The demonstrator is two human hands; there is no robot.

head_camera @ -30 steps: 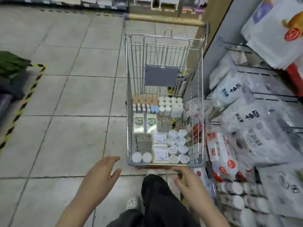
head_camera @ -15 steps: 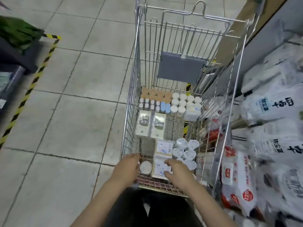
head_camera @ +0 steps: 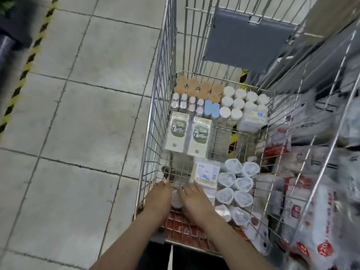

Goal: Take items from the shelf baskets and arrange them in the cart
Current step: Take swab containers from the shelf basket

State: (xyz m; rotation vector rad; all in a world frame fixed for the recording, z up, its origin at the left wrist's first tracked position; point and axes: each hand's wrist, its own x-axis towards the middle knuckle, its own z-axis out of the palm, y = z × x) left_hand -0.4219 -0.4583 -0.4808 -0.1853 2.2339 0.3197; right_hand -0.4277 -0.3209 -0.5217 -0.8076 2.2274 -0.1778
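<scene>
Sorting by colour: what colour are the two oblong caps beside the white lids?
Light blue caps, head view.

Shelf bags [head_camera: 319,201] blurred, edge-cut.

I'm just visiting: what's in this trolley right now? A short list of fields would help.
container: wire cart
far row: tan-lidded jars, white-lidded jars, two blue caps
middle: two flat green-and-white packs
near right: sealed white cups
near middle: white box with blue print
left hand: in the near-left corner, beside a small white round item
right hand: on the other side of that item
grip: cannot tell
</scene>
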